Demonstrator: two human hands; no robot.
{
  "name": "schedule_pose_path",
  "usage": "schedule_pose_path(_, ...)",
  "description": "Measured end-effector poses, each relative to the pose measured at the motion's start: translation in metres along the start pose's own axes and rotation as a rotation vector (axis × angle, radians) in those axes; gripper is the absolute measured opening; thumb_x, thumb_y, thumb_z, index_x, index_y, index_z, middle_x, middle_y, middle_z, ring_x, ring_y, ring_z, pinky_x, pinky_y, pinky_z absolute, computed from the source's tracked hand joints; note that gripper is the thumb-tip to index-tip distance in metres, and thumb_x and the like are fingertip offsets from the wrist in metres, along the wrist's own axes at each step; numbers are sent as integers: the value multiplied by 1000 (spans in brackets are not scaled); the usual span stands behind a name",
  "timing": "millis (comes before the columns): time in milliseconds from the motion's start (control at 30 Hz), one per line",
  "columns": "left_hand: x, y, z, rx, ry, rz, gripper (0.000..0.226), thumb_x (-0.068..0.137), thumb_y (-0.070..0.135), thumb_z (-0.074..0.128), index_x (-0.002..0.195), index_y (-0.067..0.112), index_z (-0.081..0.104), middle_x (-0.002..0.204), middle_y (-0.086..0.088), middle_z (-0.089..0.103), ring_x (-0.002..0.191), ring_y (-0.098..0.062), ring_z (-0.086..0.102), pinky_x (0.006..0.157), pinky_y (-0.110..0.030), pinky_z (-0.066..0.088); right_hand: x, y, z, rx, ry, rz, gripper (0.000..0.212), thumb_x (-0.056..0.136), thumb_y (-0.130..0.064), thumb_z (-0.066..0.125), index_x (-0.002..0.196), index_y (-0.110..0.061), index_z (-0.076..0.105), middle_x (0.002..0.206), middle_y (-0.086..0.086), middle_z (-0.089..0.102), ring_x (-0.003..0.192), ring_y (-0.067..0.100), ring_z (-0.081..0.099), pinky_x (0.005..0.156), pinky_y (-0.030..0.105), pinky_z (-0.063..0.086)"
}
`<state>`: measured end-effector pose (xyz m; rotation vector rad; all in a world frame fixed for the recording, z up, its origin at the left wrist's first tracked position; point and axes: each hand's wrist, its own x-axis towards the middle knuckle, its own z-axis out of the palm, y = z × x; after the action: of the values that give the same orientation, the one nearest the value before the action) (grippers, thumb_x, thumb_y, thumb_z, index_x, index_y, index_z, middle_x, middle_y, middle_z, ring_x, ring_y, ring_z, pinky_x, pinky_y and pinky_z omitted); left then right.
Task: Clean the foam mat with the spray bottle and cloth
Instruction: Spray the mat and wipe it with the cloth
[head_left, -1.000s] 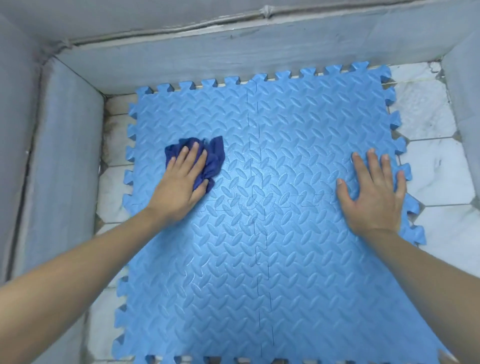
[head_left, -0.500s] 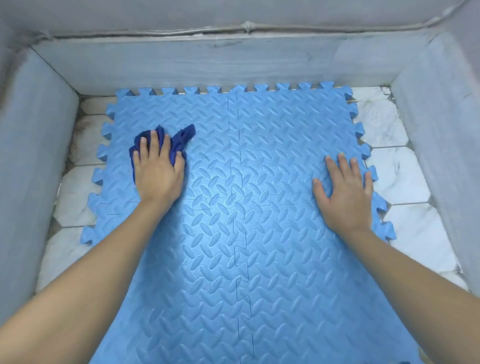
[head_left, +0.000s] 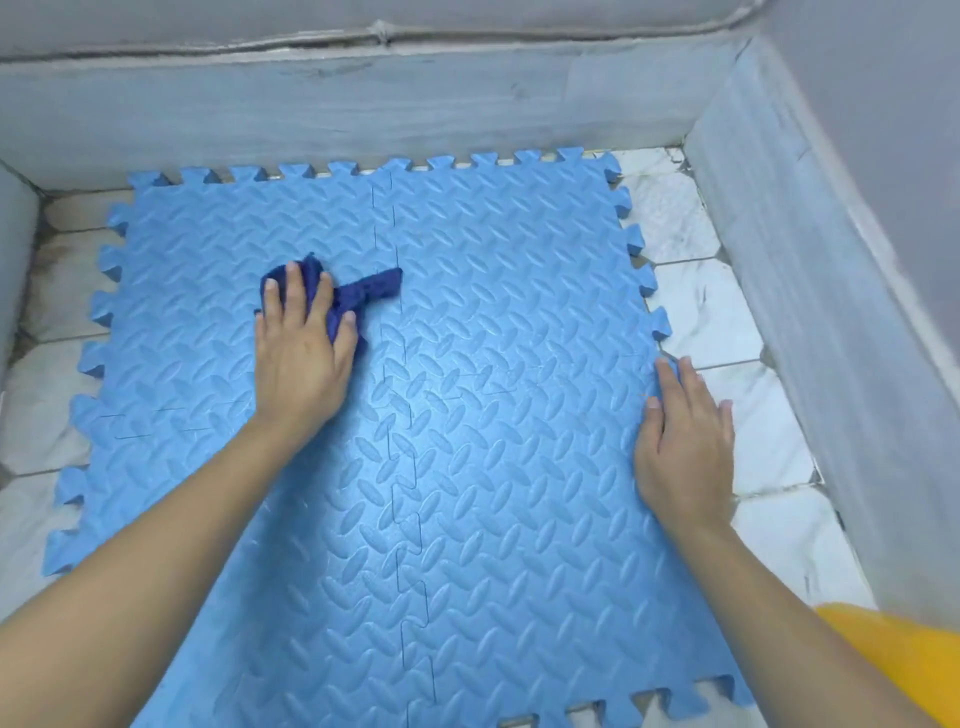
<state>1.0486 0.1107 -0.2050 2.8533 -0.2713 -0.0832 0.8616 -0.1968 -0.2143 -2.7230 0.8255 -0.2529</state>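
A blue foam mat (head_left: 493, 441) of interlocking tiles with a raised leaf pattern covers most of the floor. A dark blue cloth (head_left: 358, 296) lies bunched on its upper left part, one end trailing to the right. My left hand (head_left: 301, 353) presses flat on the cloth with fingers spread and straight. My right hand (head_left: 685, 447) rests flat on the mat's right edge, fingers straight, partly over the floor tiles. No spray bottle is in view.
White marble-look floor tiles (head_left: 727, 322) show along the right and left of the mat. Grey walls (head_left: 363, 114) close in at the back, left and right (head_left: 831, 338). A yellow object (head_left: 898, 654) sits at the lower right corner.
My left hand slid the cloth to the right, toward the mat's middle seam, and a tail of cloth now trails right. My right hand shifted out to the mat's right edge.
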Motion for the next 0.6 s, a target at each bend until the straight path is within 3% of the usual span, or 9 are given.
schedule_pose_path(33, 0, 7, 2, -8, 30, -35, 53, 100, 36, 31, 147, 12, 32, 159, -14, 15, 146, -36, 12, 118, -50, 15, 1, 0, 2, 14, 4, 1, 52, 98, -25, 28, 147, -16, 43, 156, 8, 39, 145, 23, 33, 121, 48, 17)
schedule_pose_path(100, -8, 34, 11, -18, 36, 71, 53, 98, 33, 32, 144, 6, 38, 157, -16, 21, 145, -34, 18, 118, -47, 17, 2, 0, 5, 24, 11, -5, 55, 94, -18, 28, 146, -13, 43, 155, 8, 39, 146, 22, 33, 121, 44, 17)
schedule_pose_path(233, -51, 117, 39, 14, -122, 659, 57, 88, 36, 39, 137, 7, 48, 152, -13, 34, 140, -28, 35, 115, -44, 28, 1, 1, 5, 90, 22, -7, 55, 94, -15, 30, 148, -12, 42, 157, 9, 36, 143, 23, 38, 119, 44, 28)
schedule_pose_path(300, -43, 148, 46, 90, -195, 844, 59, 85, 37, 40, 136, 8, 50, 150, -13, 38, 138, -27, 39, 113, -43, 30, 2, 2, 6, 99, 34, -15, 54, 94, -14, 31, 147, -12, 43, 157, 8, 37, 141, 24, 40, 116, 46, 34)
schedule_pose_path(367, -4, 168, 51, 89, -178, 784, 60, 87, 36, 36, 139, 7, 45, 151, -15, 36, 139, -30, 36, 114, -43, 26, 3, 3, 8, 97, 37, -16, 54, 94, -13, 31, 147, -12, 44, 157, 8, 37, 142, 23, 40, 117, 44, 32)
schedule_pose_path(500, 66, 187, 47, 33, -184, 394, 57, 98, 36, 32, 149, 12, 27, 160, -8, 15, 147, -26, 13, 119, -42, 10, 6, 1, 7, 76, 36, -6, 54, 95, -17, 28, 146, -12, 46, 155, 6, 41, 141, 21, 40, 114, 43, 36)
schedule_pose_path(600, 44, 193, 51, 50, -169, 543, 59, 95, 39, 27, 147, 12, 32, 159, -7, 19, 147, -26, 17, 119, -41, 11, 6, 0, 6, 90, 37, -2, 53, 94, -15, 31, 145, -12, 47, 154, 7, 42, 140, 22, 42, 113, 43, 37)
